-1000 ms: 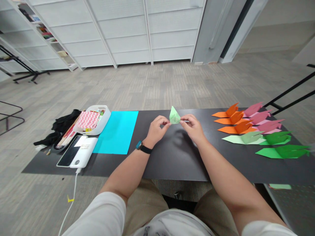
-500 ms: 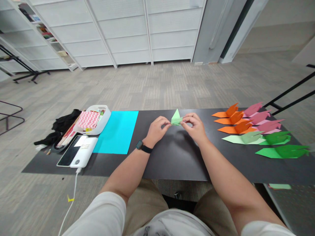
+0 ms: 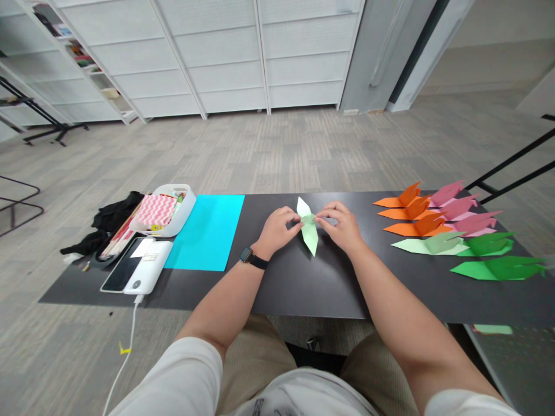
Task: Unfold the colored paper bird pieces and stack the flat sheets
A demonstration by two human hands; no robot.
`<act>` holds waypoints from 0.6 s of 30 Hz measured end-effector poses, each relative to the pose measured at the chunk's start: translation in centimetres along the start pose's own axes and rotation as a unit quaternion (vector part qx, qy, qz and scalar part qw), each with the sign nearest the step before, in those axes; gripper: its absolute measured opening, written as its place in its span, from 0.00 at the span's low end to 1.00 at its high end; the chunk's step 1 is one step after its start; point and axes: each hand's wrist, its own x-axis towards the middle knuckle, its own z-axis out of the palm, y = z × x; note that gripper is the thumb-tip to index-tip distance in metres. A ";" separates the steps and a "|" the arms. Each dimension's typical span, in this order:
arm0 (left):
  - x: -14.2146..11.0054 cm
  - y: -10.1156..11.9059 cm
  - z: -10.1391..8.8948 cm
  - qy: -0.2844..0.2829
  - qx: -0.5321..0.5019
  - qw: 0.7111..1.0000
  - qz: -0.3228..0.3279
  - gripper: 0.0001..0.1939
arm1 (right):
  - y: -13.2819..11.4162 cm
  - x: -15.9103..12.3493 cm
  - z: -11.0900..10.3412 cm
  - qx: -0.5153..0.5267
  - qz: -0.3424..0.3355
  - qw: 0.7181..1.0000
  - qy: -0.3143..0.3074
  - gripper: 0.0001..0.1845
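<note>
Over the middle of the flat, dark grey counter [image 3: 303,289], nearer its far edge, is a pale green folded-paper shape with two long points [image 3: 310,236]. The left hand [image 3: 277,228] pinches its left side, the right hand [image 3: 342,225] its right, each grip using thumb and fingers. Orange folded-paper birds [image 3: 421,225] stand toward the far right corner.
</note>
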 end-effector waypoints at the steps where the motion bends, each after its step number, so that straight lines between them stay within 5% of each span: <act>1: 0.0 -0.2 0.1 -0.006 0.009 1.000 0.000 0.03 | 0.1 0.0 0.0 0.001 -0.001 1.000 -0.004 0.05; 9: 0.2 -0.8 0.2 -0.041 0.014 0.999 -0.029 0.05 | 1.5 -0.5 0.5 -0.016 -0.001 0.996 -0.087 0.09; 18: 0.0 -1.3 0.8 -0.084 0.013 0.996 -0.026 0.05 | 2.8 -0.8 1.2 -0.077 -0.013 0.987 -0.143 0.02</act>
